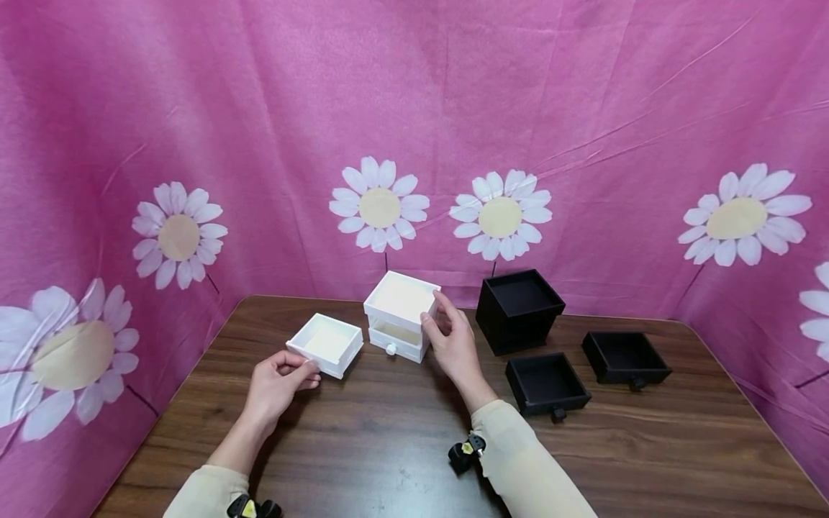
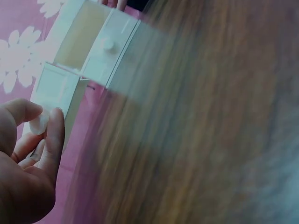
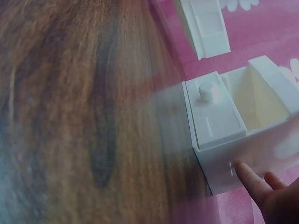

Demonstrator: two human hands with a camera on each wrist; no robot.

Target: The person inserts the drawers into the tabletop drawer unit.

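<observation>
A small white drawer hangs tilted above the table at the left. My left hand pinches it by its round knob between thumb and fingers. Beside it stands a white two-tier cabinet, with an open upper slot and a lower drawer in place, its round knob facing front. My right hand rests on the cabinet's right side, thumb at the front and fingers near the top edge. In the right wrist view a fingertip touches the side wall.
Right of the white cabinet stands a black cabinet with its front open. Two black drawers with knobs lie on the wooden table, one drawer in front and another drawer farther right. A pink flowered cloth hangs behind.
</observation>
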